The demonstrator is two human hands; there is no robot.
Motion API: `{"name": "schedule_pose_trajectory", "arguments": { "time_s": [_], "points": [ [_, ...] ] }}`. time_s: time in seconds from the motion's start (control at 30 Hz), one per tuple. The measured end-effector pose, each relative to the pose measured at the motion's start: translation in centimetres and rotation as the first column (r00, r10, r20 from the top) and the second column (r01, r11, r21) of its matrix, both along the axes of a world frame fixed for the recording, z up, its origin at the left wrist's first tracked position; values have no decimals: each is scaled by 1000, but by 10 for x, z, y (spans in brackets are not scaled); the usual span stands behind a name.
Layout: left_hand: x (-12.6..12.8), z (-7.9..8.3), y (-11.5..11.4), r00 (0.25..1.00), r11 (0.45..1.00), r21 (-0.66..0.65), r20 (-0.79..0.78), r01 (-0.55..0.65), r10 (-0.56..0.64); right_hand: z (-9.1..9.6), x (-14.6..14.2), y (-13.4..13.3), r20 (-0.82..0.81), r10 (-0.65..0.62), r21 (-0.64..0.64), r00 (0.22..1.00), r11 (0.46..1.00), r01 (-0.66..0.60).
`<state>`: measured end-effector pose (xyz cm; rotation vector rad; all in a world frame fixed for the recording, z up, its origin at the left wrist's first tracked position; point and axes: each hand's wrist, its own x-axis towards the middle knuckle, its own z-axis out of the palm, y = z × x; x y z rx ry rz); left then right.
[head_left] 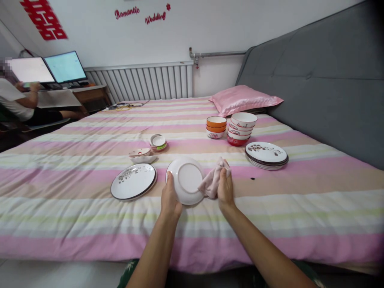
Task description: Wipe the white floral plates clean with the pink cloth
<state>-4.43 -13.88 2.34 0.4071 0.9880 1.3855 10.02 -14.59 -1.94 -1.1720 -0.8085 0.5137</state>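
A white plate (pixel 189 179) is held up above the bed with its underside and foot ring facing me. My left hand (pixel 171 198) grips its left edge, thumb on the underside. In my right hand (pixel 225 186) is a bunched pale pink cloth (pixel 212 180), whose loose end reaches the plate's right rim. To the left lie flower-patterned plates (pixel 133 181) with dark rims, stacked. Another stack of plates (pixel 266 153) sits on the right. Behind it stand stacked bowls (pixel 241 128) and a smaller pile of orange and white bowls (pixel 216 127).
Small dishes (pixel 158 142) and boat-shaped dishes (pixel 142 155) rest left of centre on the striped bed (pixel 90 224). A pink pillow (pixel 244 99) lies by the grey headboard (pixel 315 76). Cables (pixel 126 105) lie at the far edge. A person (pixel 18 98) sits by monitors (pixel 65 67) at left.
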Motion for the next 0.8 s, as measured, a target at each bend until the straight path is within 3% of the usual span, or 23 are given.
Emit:
{"name": "schedule_pose_trajectory", "arguments": {
  "time_s": [0.1, 0.27, 0.4, 0.47, 0.57, 0.7, 0.8],
  "points": [
    [3, -2, -3, 1000, 1000, -3, -3, 28, -28, 3, -1, -4, -48, 33, -68, 998, 997, -36],
    [5, -4, -5, 995, 995, 21, -7, 95, -95, 6, -12, -14, 163, 138, -75, 977, 989, -128],
    [5, -3, -6, 995, 995, 26, 5, 99, -99, 1, -12, -12, 201, 94, -87, 975, 993, -78],
    [5, -3, -6, 997, 997, 20, 5, 73, -73, -1, -7, -7, 108, 68, -144, 992, 988, -52],
    [4, -3, -4, 999, 999, 3, 8, 42, -42, -2, 7, 1, -170, 60, -161, 984, 983, -88],
    [1, -2, -1, 999, 999, -27, 23, 29, -29, 3, 29, 10, -552, 46, -88, 833, 990, -113],
    [-2, 0, 1, 1000, 999, -40, 30, 11, -10, 8, 43, 12, -663, 85, -28, 744, 990, -138]
  ]
}}
